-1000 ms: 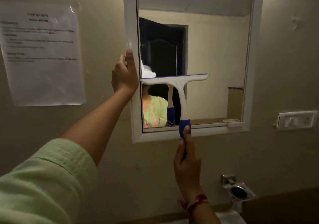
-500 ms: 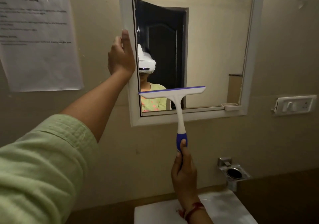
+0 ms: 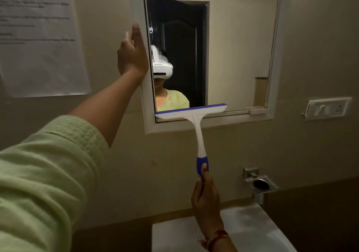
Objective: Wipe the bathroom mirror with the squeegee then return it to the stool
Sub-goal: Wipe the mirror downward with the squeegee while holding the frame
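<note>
The white-framed bathroom mirror (image 3: 237, 48) hangs on the beige wall ahead. My left hand (image 3: 132, 53) grips the mirror's left frame edge, thumb on the front. A white squeegee (image 3: 194, 114) with a blue rubber strip and a blue handle end lies with its blade across the mirror's bottom left edge, reaching onto the lower frame. My right hand (image 3: 206, 195) holds the blue end of its handle from below, thumb along the handle. The stool is out of view.
A printed paper sheet (image 3: 38, 38) is taped to the wall at the left. A white switch plate (image 3: 328, 108) sits right of the mirror. Below it are a metal holder (image 3: 260, 185) and the white washbasin (image 3: 252, 230).
My right hand has drawn the squeegee down the left part of the glass, from mid-height to the bottom edge. My left hand has kept its grip on the frame.
</note>
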{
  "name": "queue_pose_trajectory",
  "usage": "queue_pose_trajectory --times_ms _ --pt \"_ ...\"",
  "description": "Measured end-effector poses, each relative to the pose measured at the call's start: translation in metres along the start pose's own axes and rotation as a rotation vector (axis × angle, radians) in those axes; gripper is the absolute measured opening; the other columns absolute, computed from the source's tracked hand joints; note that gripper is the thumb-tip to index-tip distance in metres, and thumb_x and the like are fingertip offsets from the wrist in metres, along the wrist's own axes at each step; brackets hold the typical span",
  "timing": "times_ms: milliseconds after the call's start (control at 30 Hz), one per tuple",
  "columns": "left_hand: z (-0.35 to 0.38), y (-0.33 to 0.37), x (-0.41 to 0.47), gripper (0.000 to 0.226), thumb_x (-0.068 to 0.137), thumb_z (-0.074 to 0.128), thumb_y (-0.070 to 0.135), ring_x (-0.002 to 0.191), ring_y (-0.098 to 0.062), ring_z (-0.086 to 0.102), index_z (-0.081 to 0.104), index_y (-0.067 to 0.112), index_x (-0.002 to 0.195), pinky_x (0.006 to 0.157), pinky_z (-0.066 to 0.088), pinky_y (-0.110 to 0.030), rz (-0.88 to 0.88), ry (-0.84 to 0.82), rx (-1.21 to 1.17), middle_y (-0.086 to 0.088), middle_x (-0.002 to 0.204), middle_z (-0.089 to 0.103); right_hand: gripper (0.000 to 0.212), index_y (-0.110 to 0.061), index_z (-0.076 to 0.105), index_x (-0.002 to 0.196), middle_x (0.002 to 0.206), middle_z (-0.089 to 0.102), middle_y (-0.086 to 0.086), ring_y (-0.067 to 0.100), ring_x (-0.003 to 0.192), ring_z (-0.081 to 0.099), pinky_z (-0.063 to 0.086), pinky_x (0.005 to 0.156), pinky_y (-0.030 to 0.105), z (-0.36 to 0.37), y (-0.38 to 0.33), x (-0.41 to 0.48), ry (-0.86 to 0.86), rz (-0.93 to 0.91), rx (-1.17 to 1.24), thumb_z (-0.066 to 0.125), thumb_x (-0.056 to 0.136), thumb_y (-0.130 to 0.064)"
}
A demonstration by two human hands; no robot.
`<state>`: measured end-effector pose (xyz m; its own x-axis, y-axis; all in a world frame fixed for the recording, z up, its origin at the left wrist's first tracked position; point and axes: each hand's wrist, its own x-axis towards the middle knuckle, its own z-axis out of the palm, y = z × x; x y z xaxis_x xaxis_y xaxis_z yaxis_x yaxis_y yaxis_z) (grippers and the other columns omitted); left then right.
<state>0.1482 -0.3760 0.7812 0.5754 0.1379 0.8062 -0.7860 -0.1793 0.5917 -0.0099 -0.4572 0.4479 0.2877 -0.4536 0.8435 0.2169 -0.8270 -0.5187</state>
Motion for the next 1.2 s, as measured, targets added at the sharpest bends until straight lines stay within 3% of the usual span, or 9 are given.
queue_pose_trajectory --times_ms 100,200,367,567,700,800,933,1033,1200 --pt "0.000 0.000 0.000 0.056 0.095 0.020 0.052 0.080 -0.007 0.046 0.056 0.012 0.111 0.061 0.032 -0.023 0.007 0.006 0.009 0.007 0.086 0.051 0.039 -0.041 0.025 0.138 0.076 0.048 -0.007 0.000 0.065 0.039 0.030 0.058 -0.004 -0.003 -0.002 0.001 0.019 -0.014 -0.003 0.024 0.099 -0.041" --pt "0.000 -0.001 0.000 0.056 0.095 0.020 0.052 0.081 -0.008 0.045 0.056 0.012 0.112 0.059 0.032 -0.023 0.004 0.008 0.019 0.009 0.084 0.049 0.037 -0.033 0.030 0.135 0.076 0.051 -0.005 -0.001 0.065 0.040 0.031 0.058 -0.004 -0.005 -0.003 -0.003 0.001 0.011 -0.005 0.027 0.099 -0.039" --pt "0.000 0.001 0.000 0.055 0.094 0.019 0.053 0.076 -0.009 0.050 0.057 0.014 0.105 0.057 0.033 -0.022 -0.002 -0.016 0.022 0.006 0.080 0.053 0.058 -0.037 0.027 0.134 0.077 0.047 -0.014 -0.001 0.069 0.046 0.034 0.057 -0.001 -0.004 -0.002 -0.013 -0.041 0.075 0.024 0.048 0.090 -0.007" --pt "-0.004 0.005 -0.004 0.046 0.095 0.020 0.051 0.065 0.005 0.043 0.054 0.021 0.104 0.056 0.030 -0.007 -0.017 -0.026 0.014 0.017 0.066 0.043 0.044 -0.056 0.027 0.131 0.066 0.052 -0.011 0.003 0.054 0.049 0.039 0.046 0.013 -0.019 -0.020 0.001 0.084 0.086 0.234 0.039 0.093 -0.036" --pt "-0.004 0.003 -0.004 0.051 0.094 0.019 0.053 0.088 -0.009 0.051 0.055 0.020 0.111 0.072 0.036 -0.025 0.005 -0.025 0.014 -0.002 0.097 0.063 0.045 -0.041 0.031 0.135 0.094 0.055 -0.033 -0.007 0.060 0.049 0.038 0.051 0.004 -0.035 -0.042 0.061 0.250 -0.048 0.296 0.040 0.094 -0.024" --pt "-0.003 -0.003 -0.003 0.058 0.093 0.018 0.057 0.102 -0.025 0.056 0.055 0.016 0.113 0.075 0.031 -0.027 0.012 -0.003 0.038 -0.012 0.110 0.063 0.044 -0.038 0.031 0.134 0.110 0.051 -0.031 -0.002 0.071 0.056 0.045 0.058 0.007 -0.056 -0.061 0.121 0.341 -0.132 0.344 0.044 0.094 -0.026" --pt "0.000 -0.005 -0.001 0.058 0.092 0.018 0.057 0.099 -0.037 0.057 0.055 0.013 0.101 0.072 0.034 -0.035 0.019 -0.004 0.012 -0.020 0.104 0.062 0.048 -0.034 0.028 0.135 0.127 0.042 -0.030 0.003 0.096 0.058 0.051 0.074 0.013 -0.082 -0.085 0.199 0.424 -0.262 0.300 0.047 0.094 -0.019" --pt "-0.001 -0.004 -0.004 0.055 0.094 0.020 0.055 0.097 -0.041 0.056 0.054 0.011 0.098 0.070 0.031 -0.034 0.024 0.000 0.036 -0.023 0.103 0.062 0.047 -0.027 0.029 0.138 0.126 0.045 -0.019 0.007 0.088 0.060 0.053 0.071 0.017 -0.096 -0.097 0.249 0.407 -0.299 0.211 0.046 0.095 -0.022" --pt "-0.003 -0.003 -0.006 0.054 0.095 0.021 0.052 0.072 -0.022 0.048 0.055 0.010 0.097 0.063 0.027 -0.028 0.063 0.013 0.001 -0.009 0.080 0.056 0.046 -0.020 0.032 0.139 0.123 0.041 -0.029 -0.003 0.098 0.057 0.049 0.080 0.009 -0.100 -0.117 0.313 0.376 -0.376 0.156 0.044 0.095 -0.027"
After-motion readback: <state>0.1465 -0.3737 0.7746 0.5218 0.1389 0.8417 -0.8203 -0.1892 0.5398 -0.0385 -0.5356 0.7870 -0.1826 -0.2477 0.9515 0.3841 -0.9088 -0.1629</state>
